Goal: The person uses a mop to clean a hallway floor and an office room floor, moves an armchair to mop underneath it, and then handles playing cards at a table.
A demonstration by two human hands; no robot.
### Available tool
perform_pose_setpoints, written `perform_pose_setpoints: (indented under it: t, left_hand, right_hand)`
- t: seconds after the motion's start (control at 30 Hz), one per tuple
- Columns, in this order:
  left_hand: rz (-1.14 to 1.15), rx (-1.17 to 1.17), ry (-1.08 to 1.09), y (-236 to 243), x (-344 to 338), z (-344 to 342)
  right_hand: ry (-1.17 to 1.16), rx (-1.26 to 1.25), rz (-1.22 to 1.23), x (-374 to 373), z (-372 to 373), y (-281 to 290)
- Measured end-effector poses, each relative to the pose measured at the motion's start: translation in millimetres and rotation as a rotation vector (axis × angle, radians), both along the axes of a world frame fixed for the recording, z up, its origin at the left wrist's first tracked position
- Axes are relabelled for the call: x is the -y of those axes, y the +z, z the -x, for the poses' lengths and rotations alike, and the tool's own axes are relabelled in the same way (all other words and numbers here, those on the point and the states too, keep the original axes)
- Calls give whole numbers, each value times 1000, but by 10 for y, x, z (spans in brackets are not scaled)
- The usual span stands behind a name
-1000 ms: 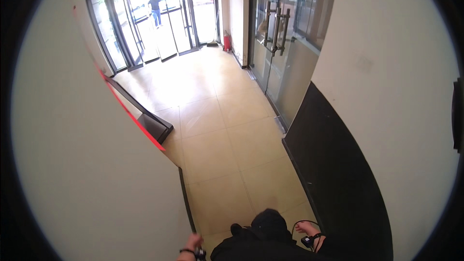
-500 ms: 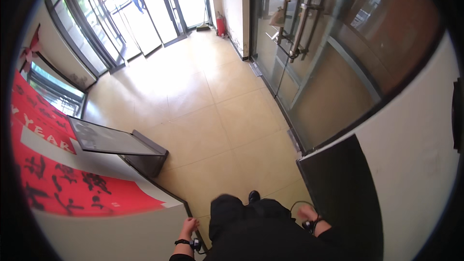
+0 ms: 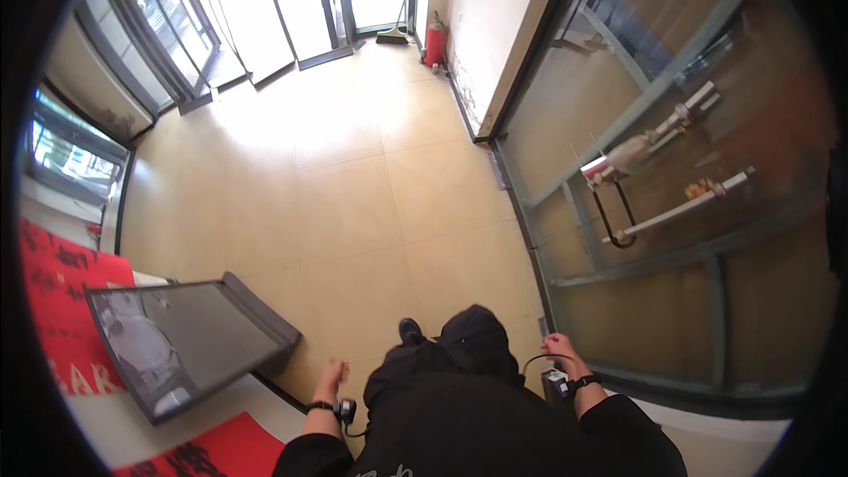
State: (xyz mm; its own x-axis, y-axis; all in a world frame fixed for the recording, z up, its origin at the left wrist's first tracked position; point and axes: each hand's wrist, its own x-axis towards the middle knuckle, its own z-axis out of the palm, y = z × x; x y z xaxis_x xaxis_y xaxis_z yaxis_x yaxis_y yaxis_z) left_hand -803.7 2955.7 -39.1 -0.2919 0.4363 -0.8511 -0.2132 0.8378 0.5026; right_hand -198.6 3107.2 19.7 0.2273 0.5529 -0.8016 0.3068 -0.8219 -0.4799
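My left hand (image 3: 331,378) hangs at my left side with its fingers loosely curled and nothing in them. It is nearest to the dark-framed sign stand (image 3: 199,336) with a grey panel. On the other side my right hand (image 3: 556,347) is held low, its fingers bent in and no object seen in them. A thin black cable (image 3: 537,357) loops beside it from the device on that wrist. The right hand is close to the glass door (image 3: 636,318), apart from its long metal handles (image 3: 689,208), where a black U-shaped lock (image 3: 618,234) hangs.
Tan floor tiles (image 3: 353,203) lead to glass entrance doors (image 3: 238,18) at the far left. A red fire extinguisher (image 3: 434,42) and a broom (image 3: 392,36) stand by the far wall. Red sheets with black brushwork (image 3: 66,291) are at the left.
I have moved forward: the sign stand and door handles are nearer and the extinguisher looks larger. The view has turned somewhat downward. The person outside is now mostly cut off at the top.
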Motion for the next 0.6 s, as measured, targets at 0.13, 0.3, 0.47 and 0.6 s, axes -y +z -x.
perform_pose_setpoints:
  t: [0.13,0.3,0.47,0.6]
  left_hand:
    - [-334,-154,35,775,-2794,588]
    - [-437,-361,-32,1498,-4833,1159]
    - [54,-96,93,483,-4906,1322]
    - [296,19,300,300,-4976,1299]
  right_hand:
    - [-53,-225,240,-344,80,-837]
    - [-40,-63,434,-2021,761,-135]
    - [80,40,280,-4511,1141,-638]
    - [256,64,-154,-7121,1668,-715]
